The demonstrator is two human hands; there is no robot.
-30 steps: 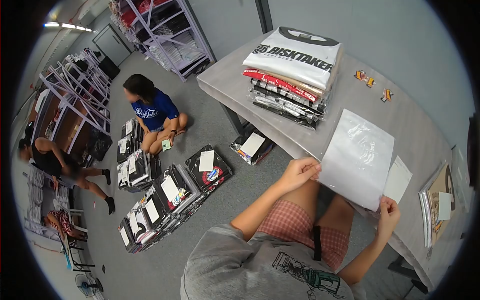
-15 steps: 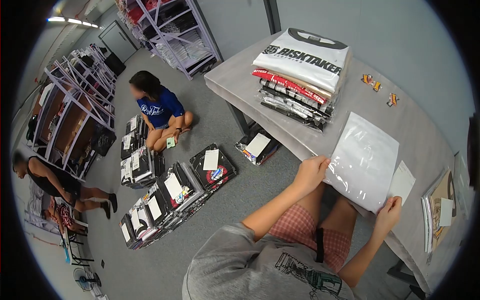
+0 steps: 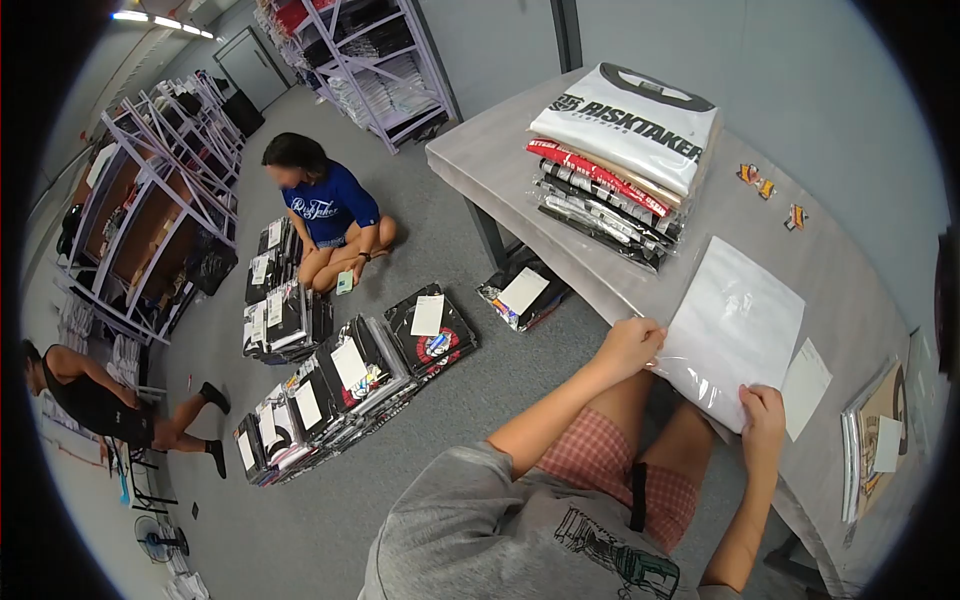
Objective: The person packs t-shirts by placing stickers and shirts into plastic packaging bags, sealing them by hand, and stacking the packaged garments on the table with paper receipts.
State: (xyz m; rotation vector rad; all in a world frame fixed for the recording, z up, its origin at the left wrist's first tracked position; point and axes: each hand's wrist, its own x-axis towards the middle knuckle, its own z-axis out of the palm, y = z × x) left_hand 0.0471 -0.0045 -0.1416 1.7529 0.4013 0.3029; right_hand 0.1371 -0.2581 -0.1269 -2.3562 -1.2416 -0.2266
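Note:
A white folded shirt in a clear plastic bag [image 3: 735,325] lies at the near edge of the table, its lower part reaching toward my lap. My left hand [image 3: 630,345] is closed on the bag's left corner, thumb and fingers pinched together. At the lower right edge, my right hand [image 3: 762,408] grips the same bag with fingers bent over its top. A white card [image 3: 806,388] rests on the table just right of the bag, apart from my right hand. Farther back stands a stack of bagged shirts [image 3: 630,120], a white printed one on top.
Small wrapped packets [image 3: 795,217] lie on the grey table [image 3: 480,165]. More bagged shirts [image 3: 875,440] with a card sit at the right. On the floor are several shirt piles [image 3: 350,365]. One person [image 3: 335,210] sits by them; another [image 3: 95,395] walks at far left.
My right hand has left the white card and moved left onto the bag's lower edge. The card now lies on the table. The person at far left has stepped farther left.

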